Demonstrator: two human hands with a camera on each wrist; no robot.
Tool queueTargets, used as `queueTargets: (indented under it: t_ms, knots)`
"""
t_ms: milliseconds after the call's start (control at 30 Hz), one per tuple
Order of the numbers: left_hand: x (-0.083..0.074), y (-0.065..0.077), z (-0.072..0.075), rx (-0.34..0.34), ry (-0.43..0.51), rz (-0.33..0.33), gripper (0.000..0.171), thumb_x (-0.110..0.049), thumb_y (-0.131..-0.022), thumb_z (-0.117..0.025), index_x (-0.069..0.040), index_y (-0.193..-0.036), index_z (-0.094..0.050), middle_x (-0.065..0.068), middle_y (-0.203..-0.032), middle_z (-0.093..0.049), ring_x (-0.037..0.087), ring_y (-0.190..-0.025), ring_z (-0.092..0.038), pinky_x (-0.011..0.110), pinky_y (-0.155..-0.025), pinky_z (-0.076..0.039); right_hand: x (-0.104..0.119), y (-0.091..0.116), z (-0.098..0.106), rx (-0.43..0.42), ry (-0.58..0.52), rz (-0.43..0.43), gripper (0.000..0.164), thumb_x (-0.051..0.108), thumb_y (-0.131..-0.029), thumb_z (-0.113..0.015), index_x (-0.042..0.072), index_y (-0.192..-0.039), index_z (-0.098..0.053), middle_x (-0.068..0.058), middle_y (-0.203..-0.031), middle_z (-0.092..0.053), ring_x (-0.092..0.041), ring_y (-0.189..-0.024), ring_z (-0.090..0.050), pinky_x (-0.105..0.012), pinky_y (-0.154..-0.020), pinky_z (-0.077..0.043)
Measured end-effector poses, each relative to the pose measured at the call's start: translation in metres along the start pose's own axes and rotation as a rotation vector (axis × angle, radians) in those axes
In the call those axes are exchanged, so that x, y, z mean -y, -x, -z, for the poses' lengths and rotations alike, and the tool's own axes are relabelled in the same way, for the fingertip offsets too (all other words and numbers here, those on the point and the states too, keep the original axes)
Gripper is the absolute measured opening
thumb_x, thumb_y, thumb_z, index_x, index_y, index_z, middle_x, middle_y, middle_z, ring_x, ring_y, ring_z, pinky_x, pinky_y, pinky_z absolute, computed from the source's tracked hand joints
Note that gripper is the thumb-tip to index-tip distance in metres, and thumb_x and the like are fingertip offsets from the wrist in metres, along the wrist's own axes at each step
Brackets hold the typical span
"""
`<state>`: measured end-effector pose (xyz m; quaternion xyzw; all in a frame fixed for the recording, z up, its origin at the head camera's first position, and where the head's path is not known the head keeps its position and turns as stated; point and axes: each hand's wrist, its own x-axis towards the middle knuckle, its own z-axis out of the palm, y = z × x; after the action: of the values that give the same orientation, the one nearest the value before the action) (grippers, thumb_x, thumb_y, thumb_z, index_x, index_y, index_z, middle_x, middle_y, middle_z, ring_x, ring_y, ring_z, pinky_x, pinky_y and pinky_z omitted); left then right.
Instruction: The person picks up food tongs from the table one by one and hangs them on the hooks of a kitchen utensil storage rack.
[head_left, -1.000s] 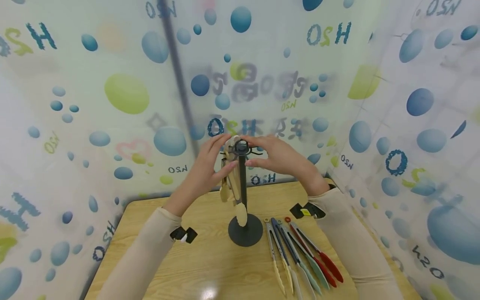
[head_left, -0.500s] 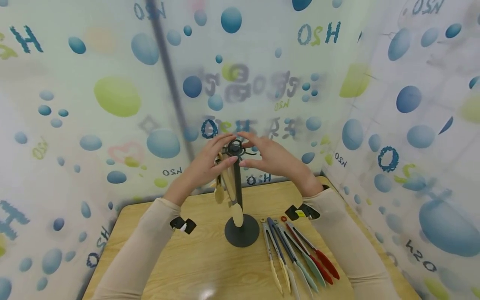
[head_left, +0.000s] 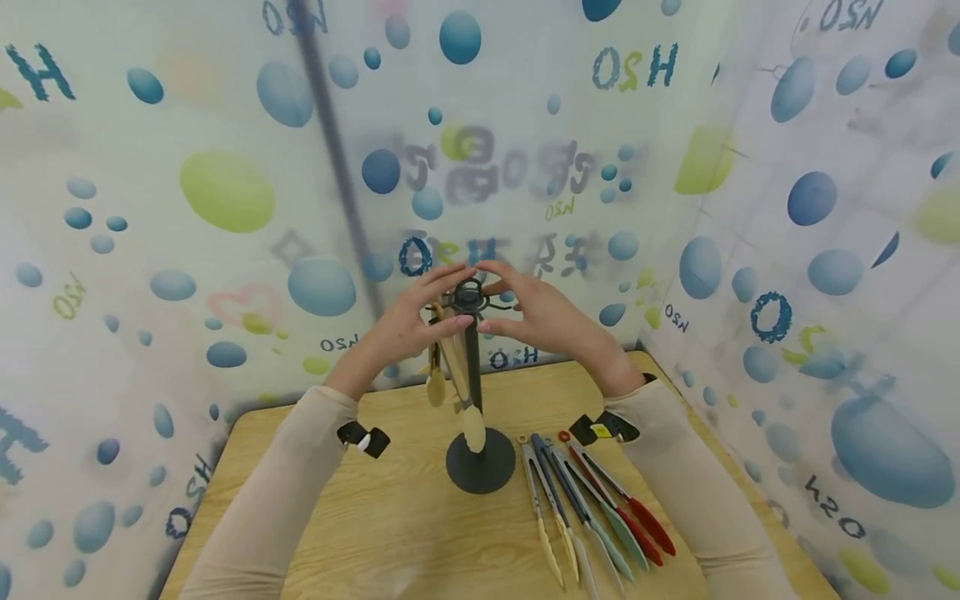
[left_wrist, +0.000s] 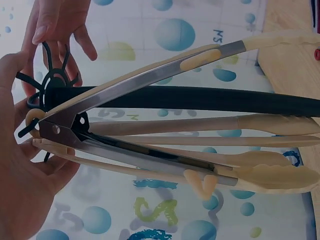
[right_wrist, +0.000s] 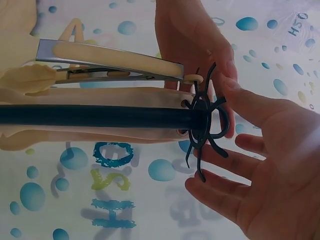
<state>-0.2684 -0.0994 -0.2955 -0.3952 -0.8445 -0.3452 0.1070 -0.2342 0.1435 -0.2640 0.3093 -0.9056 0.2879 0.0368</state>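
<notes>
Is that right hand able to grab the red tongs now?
Probably yes: the right hand holds no tongs, and the red tongs lie on its side of the table with nothing seen on top. It would just have to come down from the top of the hooked stand.

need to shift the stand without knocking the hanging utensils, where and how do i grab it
Probably best to grip the stand by its slim, upright post, well below the hooks, coming from the right with the right hand: the cream utensils hang on the left, leaving the post's right side exposed.
</notes>
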Motion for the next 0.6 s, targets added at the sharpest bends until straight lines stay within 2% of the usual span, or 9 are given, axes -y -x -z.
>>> queueTargets:
  t_ms: [133, 333, 600]
  knots:
    - [0.004, -0.002, 0.001, -0.014, 0.022, -0.04, 0.068, -0.044, -0.092, -0.068, -0.033, -0.152, -0.039, -0.004, -0.164, -0.026, 0.029, -0.15, -0.03, 0.062, -0.114, -0.033, -0.001, 0.001, -0.001, -0.018, -0.012, -0.006, 0.081, 0.044, -0.094, -0.065, 0.028, -0.158, -0.018, -0.006, -0.151, -0.047, -0.026, -0.139, -0.048, -0.047, -0.107, -0.047]
    - [0.01, -0.007, -0.001, -0.057, 0.072, -0.122, 0.067, -0.043, -0.089, -0.071, -0.023, -0.148, -0.047, 0.003, -0.161, -0.033, 0.029, -0.148, -0.033, 0.061, -0.114, -0.032, -0.002, 0.003, -0.002, -0.054, -0.016, 0.007, 0.083, 0.041, -0.093, -0.068, 0.025, -0.158, -0.019, -0.009, -0.153, -0.043, -0.027, -0.141, -0.043, -0.045, -0.106, -0.048]
    - [0.011, -0.007, -0.006, -0.08, 0.092, -0.166, 0.068, -0.042, -0.09, -0.071, -0.019, -0.149, -0.046, 0.008, -0.158, -0.035, 0.031, -0.144, -0.037, 0.06, -0.112, -0.036, -0.003, 0.002, -0.005, -0.078, -0.004, 0.016, 0.081, 0.039, -0.093, -0.068, 0.022, -0.157, -0.022, -0.008, -0.151, -0.046, -0.026, -0.14, -0.045, -0.043, -0.105, -0.049]
